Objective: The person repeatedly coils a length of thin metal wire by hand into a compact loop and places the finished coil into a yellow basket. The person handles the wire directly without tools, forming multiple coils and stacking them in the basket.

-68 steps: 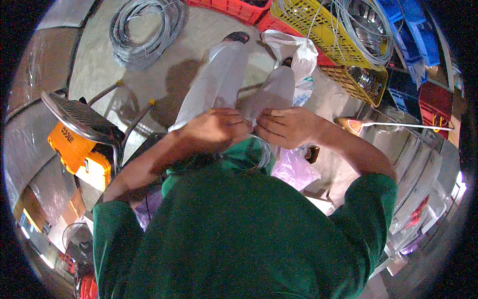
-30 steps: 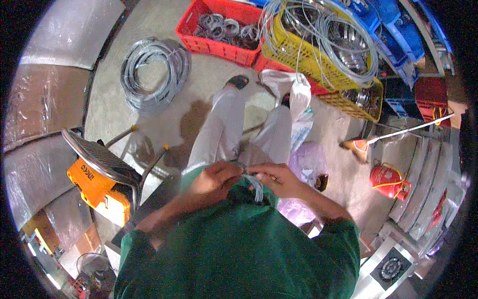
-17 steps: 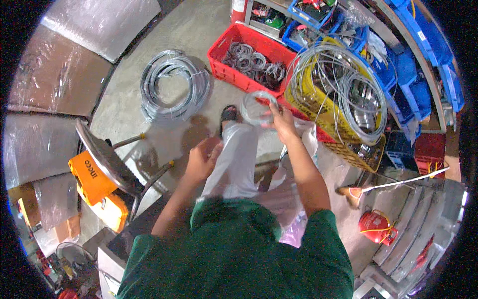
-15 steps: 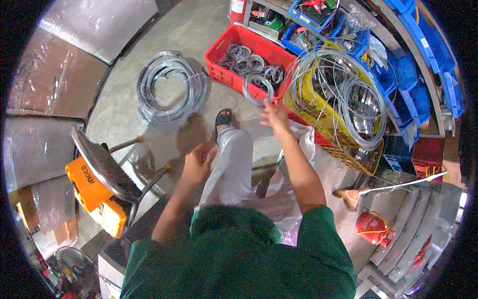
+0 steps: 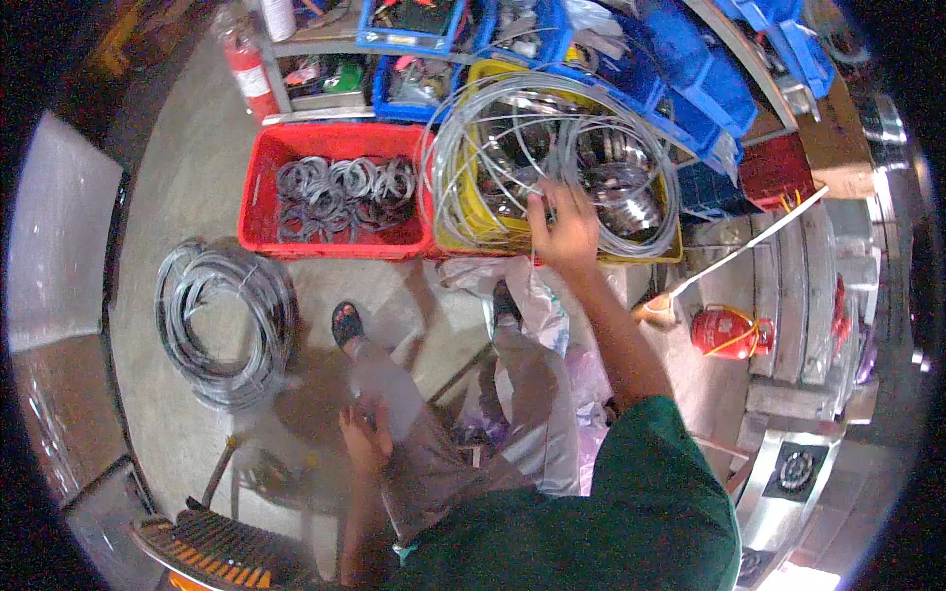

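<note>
A large loose wire coil (image 5: 567, 148) is found draped over the yellow crate (image 5: 480, 231), its longer extent running from left to right. The right hand (image 5: 567, 236) is placed at the coil's near side, with most of the loops lying beyond the fingers and to either side. These fingers are partly curled; whether a strand is pinched cannot be told. The left hand (image 5: 367, 438) is positioned well apart, beside the knee (image 5: 379, 379), its fingers loosely bent and blurred; whether anything is held cannot be determined.
</note>
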A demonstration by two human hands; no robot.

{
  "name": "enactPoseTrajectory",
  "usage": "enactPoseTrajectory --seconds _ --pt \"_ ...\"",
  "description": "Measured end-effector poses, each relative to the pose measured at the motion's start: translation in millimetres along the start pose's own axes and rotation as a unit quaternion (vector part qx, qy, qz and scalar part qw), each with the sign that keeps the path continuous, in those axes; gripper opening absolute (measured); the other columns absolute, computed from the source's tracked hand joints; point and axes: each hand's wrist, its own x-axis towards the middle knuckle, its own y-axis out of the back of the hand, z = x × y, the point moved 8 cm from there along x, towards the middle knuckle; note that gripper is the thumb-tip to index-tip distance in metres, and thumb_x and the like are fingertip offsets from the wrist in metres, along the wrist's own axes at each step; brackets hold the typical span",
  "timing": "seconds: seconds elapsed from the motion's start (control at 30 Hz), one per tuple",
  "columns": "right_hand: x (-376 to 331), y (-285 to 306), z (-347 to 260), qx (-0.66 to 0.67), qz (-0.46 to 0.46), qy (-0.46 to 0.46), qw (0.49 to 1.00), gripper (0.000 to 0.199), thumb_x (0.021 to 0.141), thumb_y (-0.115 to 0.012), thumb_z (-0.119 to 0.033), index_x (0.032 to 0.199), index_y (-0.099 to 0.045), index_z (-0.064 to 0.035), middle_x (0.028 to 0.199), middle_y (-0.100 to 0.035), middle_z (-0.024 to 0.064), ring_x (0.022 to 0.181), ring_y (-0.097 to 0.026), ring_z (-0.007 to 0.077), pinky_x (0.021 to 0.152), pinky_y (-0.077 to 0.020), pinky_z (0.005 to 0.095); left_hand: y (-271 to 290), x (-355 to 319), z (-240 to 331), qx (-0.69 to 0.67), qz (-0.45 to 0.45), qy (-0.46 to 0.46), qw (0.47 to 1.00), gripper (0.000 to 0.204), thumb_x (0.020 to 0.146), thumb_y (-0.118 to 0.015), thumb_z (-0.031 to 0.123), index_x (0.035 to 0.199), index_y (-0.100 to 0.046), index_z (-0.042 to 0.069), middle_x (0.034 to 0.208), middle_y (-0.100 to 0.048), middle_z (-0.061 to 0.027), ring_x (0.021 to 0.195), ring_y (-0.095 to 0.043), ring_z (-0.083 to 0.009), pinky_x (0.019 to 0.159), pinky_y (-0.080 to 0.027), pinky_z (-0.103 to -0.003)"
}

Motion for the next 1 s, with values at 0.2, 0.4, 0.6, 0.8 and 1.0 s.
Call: enactPoseTrajectory --seconds 0.2,0.4,0.6,0.8,1.0 --pt "17.6 -32.0 77.1 -0.251 -0.252 0.078 0.931 0.029 0.086 -0.060 -0.017 0.112 -0.059 -0.0045 0.124 -0.056 0.0154 0.114 -0.053 0.0348 0.089 -0.0391 0.0588 -14.0 -5.0 -5.0 -0.135 0.005 0.097 0.986 0.033 0.089 -0.063 0.023 0.109 -0.061 -0.002 0.107 -0.062 -0.0235 0.105 -0.056 -0.0404 0.095 -0.042 -0.048" --pt "41.3 -1.8 93.6 -0.172 -0.256 0.077 0.948 0.028 0.088 -0.050 -0.013 0.112 -0.051 0.0014 0.095 -0.064 0.0245 0.082 -0.065 0.0443 0.069 -0.0520 0.0551 -21.6 -17.4 -17.6 -0.309 -0.015 0.111 0.945 0.028 0.089 -0.064 0.023 0.108 -0.060 0.003 0.107 -0.064 -0.0194 0.100 -0.059 -0.0420 0.094 -0.044 -0.047" --pt "144.7 179.8 104.7 -0.132 0.082 0.154 0.976 0.026 0.091 -0.046 -0.009 0.115 -0.052 -0.0014 0.100 -0.062 0.0279 0.092 -0.063 0.0448 0.075 -0.0521 0.0550 -9.2 -28.3 -12.7 -0.099 -0.065 -0.022 0.993 0.020 0.089 -0.064 0.021 0.101 -0.060 0.006 0.099 -0.064 -0.0176 0.092 -0.061 -0.0408 0.083 -0.049 -0.047" --pt "157.2 439.7 51.1 -0.186 0.291 0.163 0.924 0.025 0.096 -0.051 -0.011 0.118 -0.058 -0.0017 0.111 -0.063 0.0235 0.104 -0.062 0.0385 0.087 -0.0498 0.0441 21.9 -10.2 73.8 -0.227 -0.044 -0.023 0.973 0.036 0.090 -0.064 0.022 0.118 -0.058 0.000 0.109 -0.064 -0.0206 0.100 -0.061 -0.0381 0.083 -0.050 -0.045" --pt "45.8 580.6 -116.5 -0.133 0.363 0.228 0.894 0.022 0.095 -0.048 -0.011 0.111 -0.058 0.0017 0.095 -0.065 0.0245 0.091 -0.065 0.0417 0.078 -0.0504 0.0437 160.7 23.3 341.5 -0.240 0.107 -0.229 0.937 0.092 0.083 -0.076 0.035 0.147 -0.024 -0.006 0.150 -0.030 -0.0253 0.138 -0.033 -0.0354 0.115 -0.025 -0.044"
